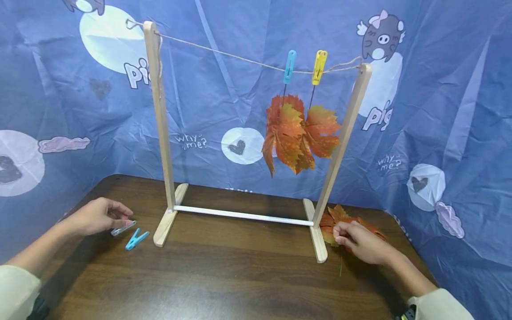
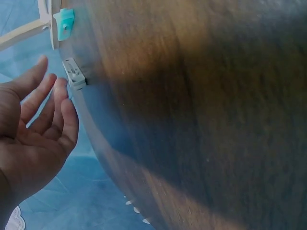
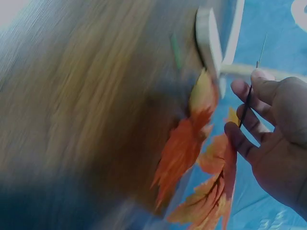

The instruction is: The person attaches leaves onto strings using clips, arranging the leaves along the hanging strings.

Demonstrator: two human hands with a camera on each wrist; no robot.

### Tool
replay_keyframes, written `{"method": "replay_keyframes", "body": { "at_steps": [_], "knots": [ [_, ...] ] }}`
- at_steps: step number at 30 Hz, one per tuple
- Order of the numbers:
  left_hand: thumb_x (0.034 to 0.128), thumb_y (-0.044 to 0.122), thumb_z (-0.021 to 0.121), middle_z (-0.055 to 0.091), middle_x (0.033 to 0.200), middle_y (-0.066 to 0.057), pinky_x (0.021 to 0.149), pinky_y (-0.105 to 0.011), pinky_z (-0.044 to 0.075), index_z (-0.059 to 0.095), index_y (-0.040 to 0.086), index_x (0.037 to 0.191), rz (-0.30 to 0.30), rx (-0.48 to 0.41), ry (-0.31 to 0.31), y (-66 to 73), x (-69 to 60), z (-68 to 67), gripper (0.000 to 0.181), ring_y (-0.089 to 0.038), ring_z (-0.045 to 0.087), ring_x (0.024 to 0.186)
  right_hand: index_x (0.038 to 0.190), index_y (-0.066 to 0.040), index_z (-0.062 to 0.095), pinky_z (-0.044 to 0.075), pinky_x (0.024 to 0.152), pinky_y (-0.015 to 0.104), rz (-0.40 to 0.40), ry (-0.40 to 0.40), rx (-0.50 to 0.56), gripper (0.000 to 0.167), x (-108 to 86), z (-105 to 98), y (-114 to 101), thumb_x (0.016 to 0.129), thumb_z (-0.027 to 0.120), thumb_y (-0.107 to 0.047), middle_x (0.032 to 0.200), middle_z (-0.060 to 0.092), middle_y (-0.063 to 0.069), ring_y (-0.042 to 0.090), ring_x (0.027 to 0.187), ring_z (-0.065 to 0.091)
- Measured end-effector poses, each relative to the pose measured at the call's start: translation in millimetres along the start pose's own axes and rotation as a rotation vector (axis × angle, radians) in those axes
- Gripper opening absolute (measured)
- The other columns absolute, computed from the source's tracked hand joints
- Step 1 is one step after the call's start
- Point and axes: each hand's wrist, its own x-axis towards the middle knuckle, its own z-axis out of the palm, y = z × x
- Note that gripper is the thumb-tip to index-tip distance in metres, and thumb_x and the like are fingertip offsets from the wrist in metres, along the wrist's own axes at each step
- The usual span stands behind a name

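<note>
Right fingers pinch a leaf stem slanting up in wrist view.

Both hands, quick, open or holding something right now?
Left hand: open, holding nothing, beside a pale plastic clothespin.
Right hand: closed, pinching the thin dark stem of an orange-and-yellow lobed leaf.

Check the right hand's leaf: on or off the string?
Off: the leaf has its stem between the fingers of the right hand, well below the string in the head view.
</note>
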Motion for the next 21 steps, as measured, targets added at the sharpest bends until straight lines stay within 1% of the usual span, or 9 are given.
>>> {"method": "replay_keyframes", "body": {
  "at_steps": [3, 6, 9, 11, 13, 15, 17, 18, 21],
  "knots": [
    [0.0849, 0.023, 0.084, 0.075, 0.092, -0.005, 0.065, -0.031, 0.053, 0.074, -0.003, 0.105, 0.009, 0.041, 0.035, -1.2, 1.1, 1.8, 0.035, -0.014, 0.067, 0.08, 0.095, -0.011, 0.06, 0.047, 0.061, 0.024, 0.01, 0.023, 0.044, 0.011, 7.8, 0, -10, 0.099, 0.064, -0.002, 0.077, 0.057, -0.011, 0.005, 0.068, 0.053],
    [0.0807, 0.024, 0.088, 0.075, 0.09, -0.005, 0.066, -0.035, 0.052, 0.075, -0.002, 0.103, 0.017, 0.093, 0.079, -1.3, 3.1, 2.9, 0.037, -0.015, 0.066, 0.078, 0.094, -0.011, 0.063, 0.048, 0.06, 0.024, 0.025, 0.034, 0.06, 0.01, 15.9, 0, -20, 0.099, 0.064, -0.002, 0.077, 0.057, -0.012, 0.006, 0.067, 0.054],
    [0.0772, 0.027, 0.09, 0.075, 0.093, -0.012, 0.072, -0.046, 0.054, 0.075, -0.003, 0.104, 0.019, 0.14, 0.107, -1.1, 5.3, 3.4, 0.043, -0.027, 0.069, 0.084, 0.093, -0.011, 0.068, 0.046, 0.065, 0.025, 0.046, 0.042, 0.034, 0.011, 22.7, 0, -30, 0.099, 0.065, -0.003, 0.077, 0.057, -0.013, 0.003, 0.068, 0.052],
    [0.076, 0.029, 0.091, 0.074, 0.098, -0.018, 0.078, -0.053, 0.054, 0.074, -0.004, 0.106, 0.017, 0.158, 0.109, -1.2, 7.0, 4.0, 0.047, -0.037, 0.07, 0.092, 0.094, -0.009, 0.07, 0.047, 0.067, 0.025, 0.053, 0.043, 0.015, 0.011, 26.7, -1, -36, 0.1, 0.064, -0.003, 0.079, 0.059, -0.012, 0.002, 0.07, 0.051],
    [0.0754, 0.029, 0.092, 0.073, 0.102, -0.023, 0.082, -0.06, 0.053, 0.073, -0.005, 0.108, 0.017, 0.167, 0.107, -1.6, 8.1, 4.7, 0.051, -0.046, 0.068, 0.099, 0.096, -0.006, 0.073, 0.049, 0.069, 0.025, 0.048, 0.042, 0.003, 0.011, 30.3, -1, -41, 0.1, 0.063, -0.002, 0.082, 0.063, -0.009, 0.005, 0.073, 0.055],
    [0.074, 0.029, 0.092, 0.073, 0.101, -0.024, 0.082, -0.06, 0.052, 0.072, -0.006, 0.108, 0.029, 0.177, 0.109, -2.2, 9.2, 6.0, 0.053, -0.047, 0.067, 0.099, 0.098, -0.006, 0.073, 0.052, 0.067, 0.025, 0.044, 0.034, 0.009, 0.013, 34.1, -2, -46, 0.1, 0.062, -0.001, 0.085, 0.067, -0.005, 0.008, 0.076, 0.059],
    [0.0734, 0.028, 0.093, 0.072, 0.1, -0.024, 0.083, -0.06, 0.052, 0.071, -0.007, 0.108, 0.026, 0.188, 0.104, -1.2, 9.4, 7.2, 0.054, -0.047, 0.066, 0.098, 0.1, -0.008, 0.074, 0.054, 0.07, 0.025, 0.041, 0.023, 0.013, 0.014, 38.4, -3, -50, 0.101, 0.062, -0.001, 0.089, 0.07, -0.003, 0.011, 0.082, 0.064],
    [0.0733, 0.028, 0.093, 0.072, 0.099, -0.023, 0.082, -0.059, 0.053, 0.071, -0.007, 0.108, 0.027, 0.194, 0.103, -1.1, 9.5, 7.8, 0.054, -0.046, 0.067, 0.098, 0.1, -0.009, 0.074, 0.055, 0.071, 0.026, 0.035, 0.022, 0.017, 0.014, 40.4, -3, -53, 0.101, 0.062, -0.002, 0.09, 0.071, -0.002, 0.014, 0.084, 0.066],
    [0.0735, 0.028, 0.093, 0.071, 0.096, -0.019, 0.079, -0.056, 0.053, 0.07, -0.008, 0.109, 0.026, 0.209, 0.093, -0.3, 10.0, 9.3, 0.055, -0.041, 0.067, 0.094, 0.102, -0.012, 0.074, 0.057, 0.073, 0.027, 0.019, 0.018, 0.03, 0.015, 46.7, -5, -60, 0.102, 0.061, -0.005, 0.094, 0.072, -0.004, 0.013, 0.089, 0.069]
  ]
}}
